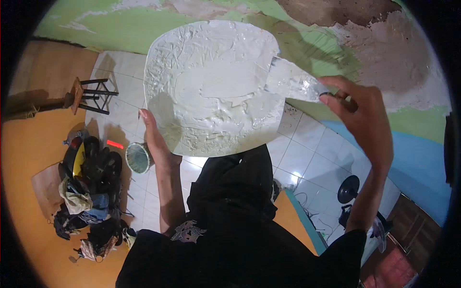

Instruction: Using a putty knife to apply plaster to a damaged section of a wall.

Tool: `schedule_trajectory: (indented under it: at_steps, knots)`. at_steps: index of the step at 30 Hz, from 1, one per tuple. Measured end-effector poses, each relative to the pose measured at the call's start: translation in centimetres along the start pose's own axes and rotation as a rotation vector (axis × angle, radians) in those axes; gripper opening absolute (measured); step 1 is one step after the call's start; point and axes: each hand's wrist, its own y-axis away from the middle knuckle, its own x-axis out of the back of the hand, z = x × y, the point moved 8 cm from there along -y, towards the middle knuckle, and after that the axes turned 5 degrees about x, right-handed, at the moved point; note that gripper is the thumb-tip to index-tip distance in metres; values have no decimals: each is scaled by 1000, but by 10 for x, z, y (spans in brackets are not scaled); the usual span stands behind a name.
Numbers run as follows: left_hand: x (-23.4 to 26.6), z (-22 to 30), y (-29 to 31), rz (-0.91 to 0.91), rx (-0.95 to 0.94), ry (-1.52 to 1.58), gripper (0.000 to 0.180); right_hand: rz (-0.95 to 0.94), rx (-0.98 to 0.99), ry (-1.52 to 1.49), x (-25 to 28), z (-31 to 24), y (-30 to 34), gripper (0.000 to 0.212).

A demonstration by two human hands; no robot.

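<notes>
A broad, rounded white panel (185, 81) is up in front of me, its face coated with wet, ridged white paste. My left hand (156, 137) grips its lower left side, the thumb showing at the edge and the other fingers hidden behind. At the panel's right edge, a paste-smeared putty knife (294, 82) lies with its wide end against the coating. My right hand (360, 108) pinches the narrow end of that knife between thumb and fingers. Thicker lumps of paste sit across the lower middle of the panel.
Beyond the panel, the green wall (115, 29) has bare, patchy areas (389, 57). A small bucket (138, 158) stands on the tiled floor at left, near a stool (93, 96) and a heap of bags and clothes (91, 192). A black round object (348, 188) is at right.
</notes>
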Motion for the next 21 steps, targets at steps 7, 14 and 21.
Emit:
schedule_trajectory:
  at_steps: [7,14,21]
  knots:
    - [9,-2,-5,-49,-12,-45,75,-85,194,185,-17,-3,-31,19]
    - [0,6,-13,12,39,-58,76,-242,-39,-378,-46,-3,-41,23]
    - [-48,-29,12,-2,93,5,72,-117,-158,-776,-3,58,8,48]
